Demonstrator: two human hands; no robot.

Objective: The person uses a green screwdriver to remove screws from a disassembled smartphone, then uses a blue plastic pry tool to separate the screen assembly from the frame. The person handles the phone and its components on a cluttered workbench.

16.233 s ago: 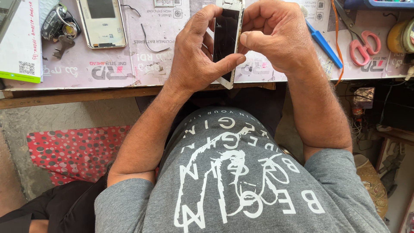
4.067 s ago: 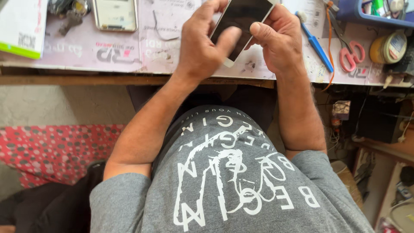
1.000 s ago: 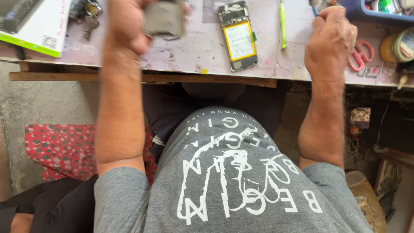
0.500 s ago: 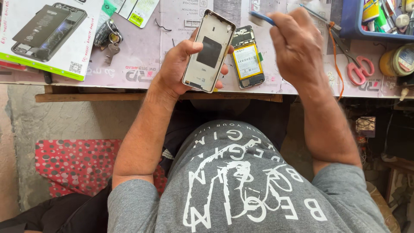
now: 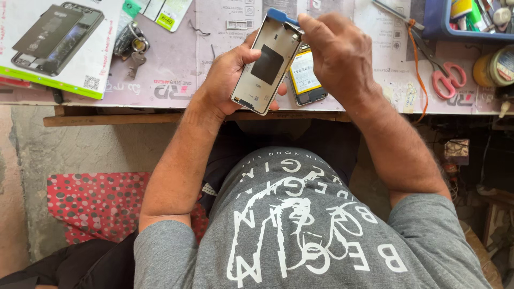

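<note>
In the head view, the left hand (image 5: 230,75) is holding a pale, rectangular phone back cover (image 5: 267,64) with a dark square patch on its inner face, tilted up just above the near edge of the pinkish, paper-covered work surface (image 5: 176,69). The left fingers are wrapping round the cover's long edges, thumb on one side, the others curled behind it, so they are clamped on it.

The right hand (image 5: 337,53) is reaching over the cover's top corner, its fingers (image 5: 310,27) pinched together on a small blue flat tool (image 5: 281,15) that is touching that corner; whether the tool's tip is sitting under the rim or only against it is hard to tell from here.

Just behind the cover, an opened phone body with a yellow battery (image 5: 306,75) is lying flat on the surface, partly hidden by both hands.

To the left, a white and green box printed with a dark phone part (image 5: 53,45) is lying near a bunch of keys (image 5: 131,45). To the right, red-handled scissors (image 5: 447,77) are lying beside an orange cord (image 5: 415,64), with a blue plastic tray of tools (image 5: 471,21) at the top corner.
</note>
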